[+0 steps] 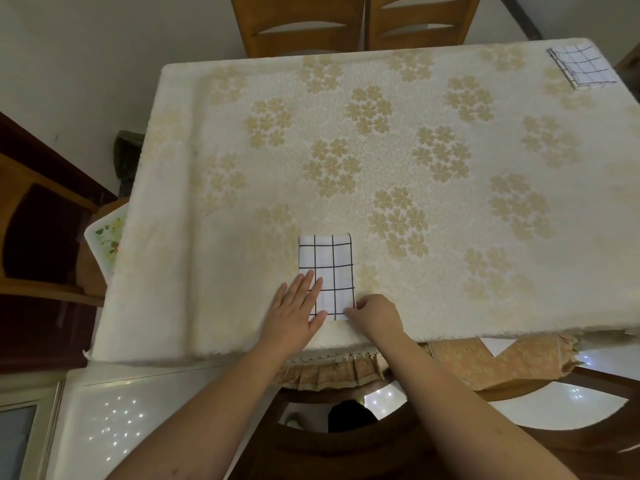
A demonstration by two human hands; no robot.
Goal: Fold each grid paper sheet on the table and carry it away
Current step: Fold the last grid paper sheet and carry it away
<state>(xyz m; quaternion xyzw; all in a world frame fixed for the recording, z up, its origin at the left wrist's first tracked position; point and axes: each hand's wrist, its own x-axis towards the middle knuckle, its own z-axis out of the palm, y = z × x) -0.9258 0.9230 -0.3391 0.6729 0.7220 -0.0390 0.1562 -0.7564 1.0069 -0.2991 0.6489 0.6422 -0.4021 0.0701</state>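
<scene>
Down at the near edge of the table (207, 237), which is covered by a cream tablecloth (398, 140) with tan flower clusters, lies a grid paper sheet (327, 268), folded into a tall narrow rectangle with bold black lines crossing its white face. Its long sides run away from the person, and its near end sits just short of the table's near edge. The left hand (294, 315) lies flat and spread, palm down, with its fingers (313, 289) pressing on the sheet's near left part and the heel of the hand on the cloth beside it; it grasps nothing. The right hand (375, 315) is curled at the sheet's near right corner, its fingertips pinched against that corner, though whether they truly grip the edge or only push on it cannot be told. A second stack of folded grid paper (581, 65) rests at the table's far right corner, well apart from both hands. Two wooden chairs (353, 26) stand beyond the table's far edge.
</scene>
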